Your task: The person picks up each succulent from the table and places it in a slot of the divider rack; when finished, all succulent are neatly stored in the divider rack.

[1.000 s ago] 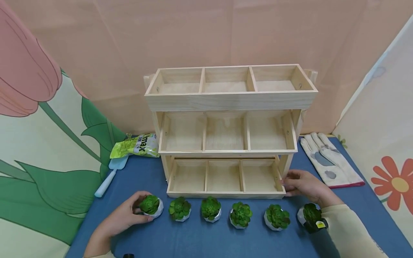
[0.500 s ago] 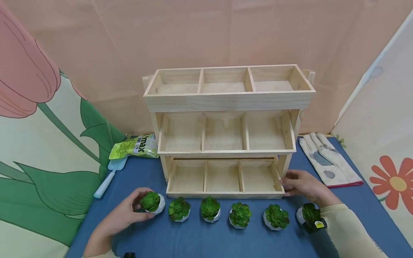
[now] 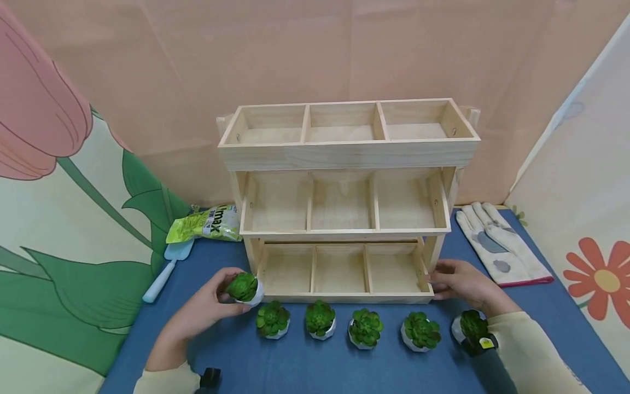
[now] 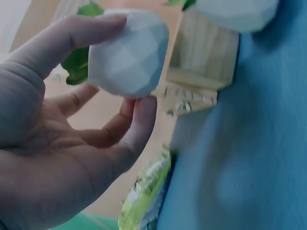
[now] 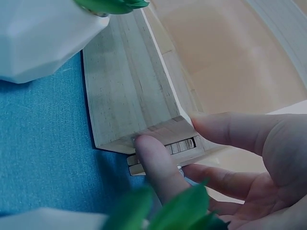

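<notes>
My left hand pinches a small potted succulent by its white faceted pot, thumb on one side and fingertips on the other. The plant is tilted toward the left front corner of a three-tier wooden planter shelf. At the shelf's other end, my right hand grips the end of the bottom tray, its fingertips on the end board and at the rim. Several more potted succulents stand in a row before the shelf. The rightmost succulent is partly hidden by my right wrist.
A green-and-white bag lies left of the shelf, beside a light blue hand trowel. White work gloves lie at the right. All sit on a blue tablecloth. Each tier has three bare compartments.
My left hand has raised the succulent and carried it forward and right, toward the shelf's bottom left corner. My right hand stays at the tray's end.
</notes>
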Available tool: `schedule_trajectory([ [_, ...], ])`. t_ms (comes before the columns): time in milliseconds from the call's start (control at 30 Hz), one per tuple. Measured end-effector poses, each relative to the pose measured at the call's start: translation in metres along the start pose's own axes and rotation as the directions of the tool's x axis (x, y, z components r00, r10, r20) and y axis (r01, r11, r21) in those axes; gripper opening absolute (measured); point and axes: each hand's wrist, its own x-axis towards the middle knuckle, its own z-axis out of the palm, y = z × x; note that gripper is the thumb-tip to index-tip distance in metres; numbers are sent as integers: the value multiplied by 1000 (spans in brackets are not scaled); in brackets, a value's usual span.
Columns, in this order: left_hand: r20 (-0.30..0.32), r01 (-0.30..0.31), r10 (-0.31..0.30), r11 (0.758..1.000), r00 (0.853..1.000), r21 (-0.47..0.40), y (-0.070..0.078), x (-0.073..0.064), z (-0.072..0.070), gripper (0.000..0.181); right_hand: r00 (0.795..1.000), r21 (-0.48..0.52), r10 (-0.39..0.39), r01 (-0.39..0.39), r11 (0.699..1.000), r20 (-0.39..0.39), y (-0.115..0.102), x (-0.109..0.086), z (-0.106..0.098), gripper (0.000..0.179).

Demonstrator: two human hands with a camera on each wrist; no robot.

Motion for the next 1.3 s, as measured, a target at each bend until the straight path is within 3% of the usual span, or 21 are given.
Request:
schedule_trajectory([
  [367,-49,24,-24,1000,999,-5,26,20,21,78,1000,-6,4,-4,1000,-4,2,3,0,77],
  [633,-22,0,-1,1000,1000,-8,37,32,39,77,1000,-9,14,-14,1000,-14,1,3,2,77],
  [967,-82,41,-29,986,996,159,47,52,58,81,1000,4,16,-16,1000,-20,4,4,1,78],
  [1300,-120,49,-4,927,993,371,50,62,69,75,1000,1,11,-11,1000,-20,4,2,2,78],
])
